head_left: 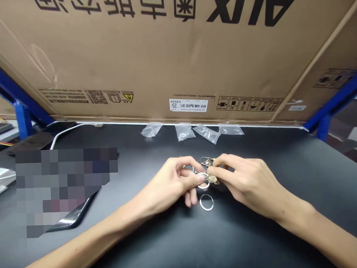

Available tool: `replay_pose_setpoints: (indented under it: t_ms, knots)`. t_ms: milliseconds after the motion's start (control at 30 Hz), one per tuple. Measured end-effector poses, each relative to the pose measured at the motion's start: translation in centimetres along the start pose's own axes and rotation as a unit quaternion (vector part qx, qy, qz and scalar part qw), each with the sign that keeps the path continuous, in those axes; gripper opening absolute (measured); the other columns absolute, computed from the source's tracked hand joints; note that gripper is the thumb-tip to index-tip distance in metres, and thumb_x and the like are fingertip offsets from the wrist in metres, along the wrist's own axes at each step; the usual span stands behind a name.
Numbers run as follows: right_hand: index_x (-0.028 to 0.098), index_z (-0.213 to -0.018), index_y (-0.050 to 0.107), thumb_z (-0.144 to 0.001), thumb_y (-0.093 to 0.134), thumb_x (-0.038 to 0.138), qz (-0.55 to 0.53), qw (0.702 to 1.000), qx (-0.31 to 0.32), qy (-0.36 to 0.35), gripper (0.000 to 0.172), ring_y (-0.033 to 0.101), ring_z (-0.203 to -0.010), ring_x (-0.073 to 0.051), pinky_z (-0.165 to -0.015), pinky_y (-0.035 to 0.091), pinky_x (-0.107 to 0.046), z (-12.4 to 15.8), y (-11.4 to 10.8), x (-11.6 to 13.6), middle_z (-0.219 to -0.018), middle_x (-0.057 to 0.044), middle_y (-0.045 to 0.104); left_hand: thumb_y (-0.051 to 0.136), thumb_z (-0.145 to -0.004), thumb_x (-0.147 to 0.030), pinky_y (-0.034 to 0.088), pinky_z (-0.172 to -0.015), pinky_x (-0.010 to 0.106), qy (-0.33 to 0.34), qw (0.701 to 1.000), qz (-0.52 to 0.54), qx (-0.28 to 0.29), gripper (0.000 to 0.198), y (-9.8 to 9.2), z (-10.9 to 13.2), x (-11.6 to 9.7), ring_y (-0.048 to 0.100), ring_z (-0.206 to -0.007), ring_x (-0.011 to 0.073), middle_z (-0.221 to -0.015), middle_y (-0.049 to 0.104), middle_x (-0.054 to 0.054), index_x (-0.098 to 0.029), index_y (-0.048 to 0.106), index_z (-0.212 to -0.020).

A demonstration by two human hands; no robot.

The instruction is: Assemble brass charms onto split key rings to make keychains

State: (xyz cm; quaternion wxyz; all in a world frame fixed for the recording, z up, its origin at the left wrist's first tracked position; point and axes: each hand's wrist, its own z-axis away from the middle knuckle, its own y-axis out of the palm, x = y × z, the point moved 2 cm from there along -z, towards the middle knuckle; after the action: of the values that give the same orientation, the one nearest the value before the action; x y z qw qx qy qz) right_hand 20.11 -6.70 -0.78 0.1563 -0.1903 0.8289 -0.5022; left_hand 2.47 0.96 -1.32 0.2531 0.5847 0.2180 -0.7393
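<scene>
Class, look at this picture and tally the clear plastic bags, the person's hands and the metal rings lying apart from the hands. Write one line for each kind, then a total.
Clear plastic bags: 4
Hands (left hand, right hand): 2
Metal rings apart from the hands: 1
Total: 7

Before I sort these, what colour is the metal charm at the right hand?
Brassy gold; the head view shows the charm best, at the fingertips of the right hand.
</scene>
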Motion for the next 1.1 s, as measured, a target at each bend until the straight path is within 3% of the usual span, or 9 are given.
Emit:
replay_pose_setpoints:
  t_ms: [133, 267, 400, 567, 700, 800, 900, 1000, 1100]
  knots:
    - [0.024, -0.111, 0.065, -0.089, 0.045, 0.0, -0.027, 0.999, 0.017, -0.006, 0.039, 0.059, -0.073, -0.013, -0.056, 0.034, -0.024, -0.1, -0.5, -0.2, -0.099, -0.003, 0.067, 0.065, -0.088, -0.033, 0.032, -0.04, 0.013, -0.017, 0.993, 0.064, 0.102, 0.027, 0.0, 0.3, 0.1, 0.043, -0.042, 0.003, -0.073, 0.069, 0.0, -0.02, 0.046, -0.101]
    - [0.027, -0.108, 0.068, -0.093, 0.047, 0.005, -0.11, 0.992, 0.058, 0.019, 0.034, 0.057, -0.067, -0.01, -0.059, 0.038, -0.023, -0.2, -1.0, -0.4, -0.102, -0.002, 0.065, 0.063, -0.09, -0.025, 0.028, -0.042, 0.012, -0.024, 0.988, 0.073, 0.133, 0.029, 0.2, 0.5, -0.3, 0.036, -0.043, 0.0014, -0.073, 0.066, -0.002, -0.021, 0.043, -0.111]
    - [0.029, -0.103, 0.071, -0.098, 0.053, 0.021, -0.24, 0.958, 0.148, 0.047, 0.021, 0.06, -0.076, -0.012, -0.069, 0.043, -0.023, -0.3, -1.4, -0.4, -0.098, 0.0, 0.065, 0.064, -0.088, -0.021, 0.026, -0.041, 0.014, -0.055, 0.985, 0.026, 0.163, 0.037, 0.4, 0.9, -0.3, 0.034, -0.043, 0.0031, -0.07, 0.065, -0.003, -0.023, 0.042, -0.117]
    - [0.028, -0.095, 0.071, -0.097, 0.057, 0.024, -0.316, 0.918, 0.228, 0.07, 0.015, 0.062, -0.086, -0.014, -0.076, 0.044, -0.025, -0.6, -1.7, -0.1, -0.097, 0.003, 0.069, 0.066, -0.087, -0.022, 0.024, -0.04, 0.016, -0.05, 0.983, 0.006, 0.177, 0.046, 0.3, 0.9, 0.0, 0.031, -0.046, 0.0051, -0.068, 0.063, -0.004, -0.025, 0.042, -0.126]
    - [0.026, -0.095, 0.071, -0.098, 0.055, 0.028, -0.356, 0.903, 0.221, 0.089, 0.016, 0.061, -0.088, -0.015, -0.081, 0.043, -0.026, -0.7, -2.2, -0.1, -0.098, 0.002, 0.07, 0.065, -0.088, -0.023, 0.025, -0.038, 0.014, -0.032, 0.981, 0.023, 0.19, 0.048, 0.1, 0.7, 0.0, 0.032, -0.042, 0.0041, -0.069, 0.065, -0.003, -0.027, 0.042, -0.13]
    - [0.026, -0.101, 0.07, -0.093, 0.061, 0.03, -0.403, 0.885, 0.207, 0.11, 0.012, 0.061, -0.086, -0.015, -0.076, 0.044, -0.024, -0.8, -2.6, -0.2, -0.102, 0.002, 0.071, 0.066, -0.088, -0.028, 0.028, -0.037, 0.013, -0.002, 0.988, 0.014, 0.153, 0.051, -0.1, 0.5, -0.4, 0.035, -0.041, 0.0038, -0.07, 0.064, -0.002, -0.026, 0.044, -0.133]
    - [0.025, -0.098, 0.071, -0.093, 0.061, 0.031, -0.43, 0.87, 0.195, 0.143, 0.013, 0.061, -0.079, -0.013, -0.07, 0.044, -0.022, -1.0, -2.5, -0.2, -0.094, 0.003, 0.073, 0.065, -0.088, -0.03, 0.03, -0.036, 0.013, 0.015, 0.993, -0.009, 0.119, 0.052, -0.2, 0.6, -0.8, 0.037, -0.038, 0.0037, -0.069, 0.065, -0.002, -0.024, 0.045, -0.136]
    - [0.024, -0.09, 0.072, -0.096, 0.057, 0.031, -0.419, 0.875, 0.174, 0.167, 0.017, 0.059, -0.071, -0.012, -0.067, 0.043, -0.022, -1.0, -2.2, -0.4, -0.081, 0.005, 0.072, 0.065, -0.088, -0.03, 0.029, -0.035, 0.014, 0.021, 0.994, -0.016, 0.104, 0.055, -0.2, 0.6, -0.9, 0.036, -0.037, 0.0037, -0.068, 0.066, -0.001, -0.024, 0.045, -0.138]
    - [0.024, -0.09, 0.072, -0.096, 0.058, 0.031, -0.397, 0.892, 0.145, 0.161, 0.016, 0.06, -0.07, -0.011, -0.069, 0.044, -0.022, -1.0, -1.8, -0.7, -0.082, 0.004, 0.071, 0.064, -0.088, -0.026, 0.027, -0.038, 0.014, 0.027, 0.994, -0.014, 0.101, 0.053, -0.1, 0.7, -0.9, 0.035, -0.039, 0.0036, -0.066, 0.067, -0.001, -0.025, 0.047, -0.138]
